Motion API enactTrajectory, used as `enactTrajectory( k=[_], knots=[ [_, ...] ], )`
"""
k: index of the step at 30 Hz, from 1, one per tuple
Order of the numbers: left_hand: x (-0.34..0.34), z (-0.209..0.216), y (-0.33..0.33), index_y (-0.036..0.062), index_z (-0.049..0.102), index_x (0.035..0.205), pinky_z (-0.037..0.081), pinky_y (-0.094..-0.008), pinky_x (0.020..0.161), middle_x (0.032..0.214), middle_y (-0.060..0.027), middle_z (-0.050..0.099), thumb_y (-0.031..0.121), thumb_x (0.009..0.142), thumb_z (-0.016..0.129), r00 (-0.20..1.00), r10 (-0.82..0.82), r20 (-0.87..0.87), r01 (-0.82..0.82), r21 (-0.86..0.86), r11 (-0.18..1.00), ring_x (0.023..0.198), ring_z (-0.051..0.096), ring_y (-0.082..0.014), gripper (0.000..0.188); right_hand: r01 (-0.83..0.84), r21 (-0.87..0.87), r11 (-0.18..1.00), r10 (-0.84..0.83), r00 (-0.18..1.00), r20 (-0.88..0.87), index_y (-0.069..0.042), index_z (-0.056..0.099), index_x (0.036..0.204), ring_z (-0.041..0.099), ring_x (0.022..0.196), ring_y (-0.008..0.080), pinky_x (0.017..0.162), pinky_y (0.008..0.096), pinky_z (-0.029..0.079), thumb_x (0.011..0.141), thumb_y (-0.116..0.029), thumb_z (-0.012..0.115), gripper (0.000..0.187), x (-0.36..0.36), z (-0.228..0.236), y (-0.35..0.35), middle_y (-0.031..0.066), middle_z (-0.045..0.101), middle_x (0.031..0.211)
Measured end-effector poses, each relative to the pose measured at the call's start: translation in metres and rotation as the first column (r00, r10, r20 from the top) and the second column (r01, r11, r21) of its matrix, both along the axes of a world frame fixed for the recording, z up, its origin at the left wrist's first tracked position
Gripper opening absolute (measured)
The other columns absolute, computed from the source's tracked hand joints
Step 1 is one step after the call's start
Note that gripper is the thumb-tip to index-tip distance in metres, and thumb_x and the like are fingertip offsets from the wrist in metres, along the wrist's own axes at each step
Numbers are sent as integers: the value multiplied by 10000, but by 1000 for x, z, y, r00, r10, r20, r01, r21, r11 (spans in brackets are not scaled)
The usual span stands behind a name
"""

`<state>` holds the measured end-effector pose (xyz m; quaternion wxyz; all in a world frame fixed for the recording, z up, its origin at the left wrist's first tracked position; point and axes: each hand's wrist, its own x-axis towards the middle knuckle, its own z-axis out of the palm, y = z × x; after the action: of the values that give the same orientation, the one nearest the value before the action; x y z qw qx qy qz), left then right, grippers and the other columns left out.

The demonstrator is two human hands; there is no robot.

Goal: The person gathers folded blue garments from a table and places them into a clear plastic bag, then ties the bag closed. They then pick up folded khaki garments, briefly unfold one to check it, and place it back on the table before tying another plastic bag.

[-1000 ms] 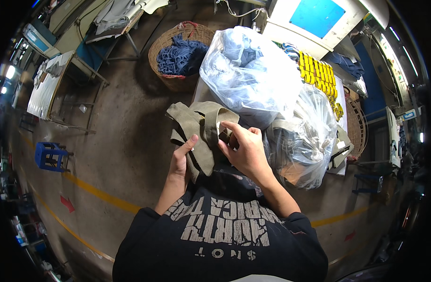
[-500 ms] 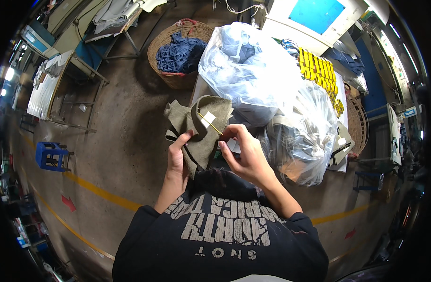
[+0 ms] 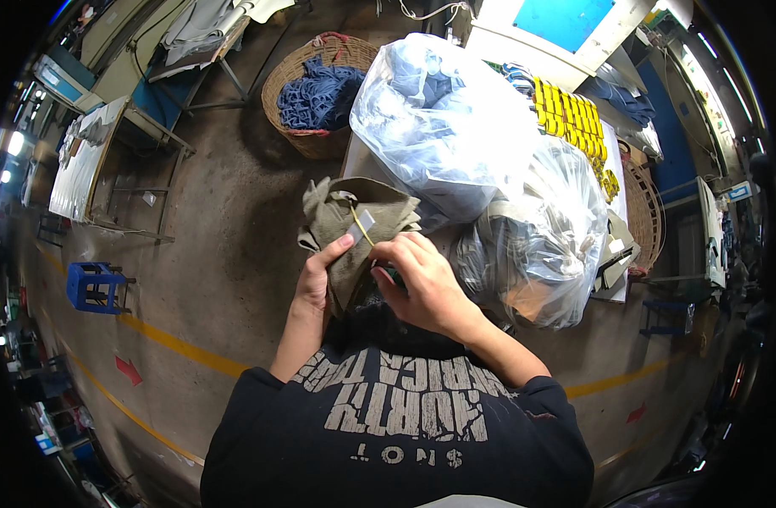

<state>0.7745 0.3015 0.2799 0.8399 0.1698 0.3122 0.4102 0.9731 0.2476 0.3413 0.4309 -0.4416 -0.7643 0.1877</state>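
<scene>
An olive-green bundle of folded fabric [image 3: 327, 222] is in my left hand [image 3: 314, 278], held up in front of my body. The left thumb lies on top of the cloth, while the other fingers are hidden beneath it. A small white tag [image 3: 364, 221] lies against the fabric beside the thumb. Across it runs a thin yellow cord [image 3: 356, 217], leading from the cloth toward my right hand [image 3: 423, 284]. Curled thumb and fingers of the right hand pinch the cord's near end, close against the bundle.
Ahead to the right, large clear plastic bags [image 3: 430, 110] filled with cloth sit on a table beside yellow-banded bundles [image 3: 570, 114]. A wicker basket [image 3: 312, 146] of blue fabric strips stands beyond. To the left are a blue stool [image 3: 96, 286] and a worktable [image 3: 87, 173].
My right hand has moved left and closer to the bundle, bringing the cord's end with it. The tag has shifted down toward the left thumb, and the cloth's upper fold has changed shape.
</scene>
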Motion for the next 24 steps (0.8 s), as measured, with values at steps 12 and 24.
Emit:
enactTrajectory(
  k=[12,24],
  knots=[
    [-45,-45,22,81,690,1339,670,-408,812,1260,-171,739,387,1014,655,756,355,550,-256,-250,934,959,773,-295,448,-386,-136,912,287,840,-461,-21,665,1043,591,546,167,507,341,433,908,-123,710,175,69,36,-35,45,607,695],
    [-31,33,-13,-13,487,1511,532,-390,1010,1322,-189,660,342,811,712,997,-58,-49,68,251,965,1152,654,-292,817,-833,-58,550,-608,-351,-713,-119,428,1619,559,976,219,875,369,489,1116,-316,429,540,12,-69,0,162,556,1556]
  ],
)
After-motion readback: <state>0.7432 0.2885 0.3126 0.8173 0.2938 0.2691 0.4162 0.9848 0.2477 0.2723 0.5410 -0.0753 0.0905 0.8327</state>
